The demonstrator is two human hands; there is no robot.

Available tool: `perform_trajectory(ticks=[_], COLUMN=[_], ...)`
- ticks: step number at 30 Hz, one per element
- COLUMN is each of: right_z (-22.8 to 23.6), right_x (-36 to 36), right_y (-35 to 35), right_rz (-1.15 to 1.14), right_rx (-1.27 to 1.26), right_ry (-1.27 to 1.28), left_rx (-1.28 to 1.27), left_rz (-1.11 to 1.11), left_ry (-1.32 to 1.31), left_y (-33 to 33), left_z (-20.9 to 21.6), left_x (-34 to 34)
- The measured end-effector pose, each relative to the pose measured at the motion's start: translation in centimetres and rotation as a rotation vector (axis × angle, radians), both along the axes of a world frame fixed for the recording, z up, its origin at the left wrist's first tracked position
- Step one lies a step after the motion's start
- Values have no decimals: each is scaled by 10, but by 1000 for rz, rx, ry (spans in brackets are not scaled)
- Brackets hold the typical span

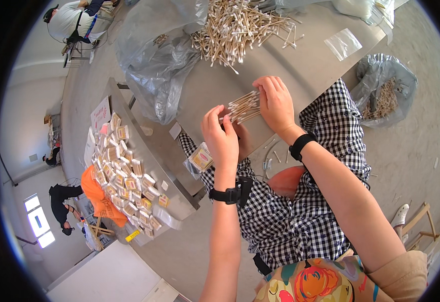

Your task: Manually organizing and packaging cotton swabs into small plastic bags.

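A loose bundle of cotton swabs (pixel 244 106) lies between my two hands, just over the near edge of the metal table (pixel 305 60). My left hand (pixel 220 136) is curled at the bundle's left end, thumb and fingers against the tips. At the other end, the bent fingers of my right hand (pixel 276 103) press on the swabs. Farther back on the table rises a big heap of loose cotton swabs (pixel 237 32). A small filled packet (pixel 201 157) with a yellow and white label sits by my left wrist, over the checked cloth on my lap.
To the left, a second table (pixel 172 194) carries many small swab packets (pixel 124 176) and an orange bag (pixel 96 189). Grey plastic sheeting (pixel 154 65) hangs off my table. A clear bag (pixel 343 44) lies at right; a lined bin (pixel 386 98) with swabs stands below. Other people are farther off.
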State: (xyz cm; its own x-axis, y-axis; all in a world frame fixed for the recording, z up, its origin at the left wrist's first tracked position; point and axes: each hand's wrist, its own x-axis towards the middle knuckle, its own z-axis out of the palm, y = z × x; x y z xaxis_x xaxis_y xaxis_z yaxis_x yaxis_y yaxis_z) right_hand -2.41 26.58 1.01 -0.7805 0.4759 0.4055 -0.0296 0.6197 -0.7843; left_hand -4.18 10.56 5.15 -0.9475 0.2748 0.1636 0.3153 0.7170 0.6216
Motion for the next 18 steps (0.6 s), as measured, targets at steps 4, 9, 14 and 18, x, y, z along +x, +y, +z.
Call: perform_trajectory(ticks=[4, 9, 14, 18], right_z=[0, 4, 1, -1], right_x=[3, 0, 1, 5], right_y=[2, -1, -1, 1], right_rz=[-23, -63, -49, -20], right_rx=[-73, -198, -262, -391], right_ry=[39, 69, 85, 69], left_rx=[-158, -447, -484, -472], left_rz=[-216, -245, -195, -146], left_ry=[157, 185, 172, 156], left_y=[24, 43, 65, 67], left_z=[-12, -34, -38, -41], left_x=[10, 16, -35, -29])
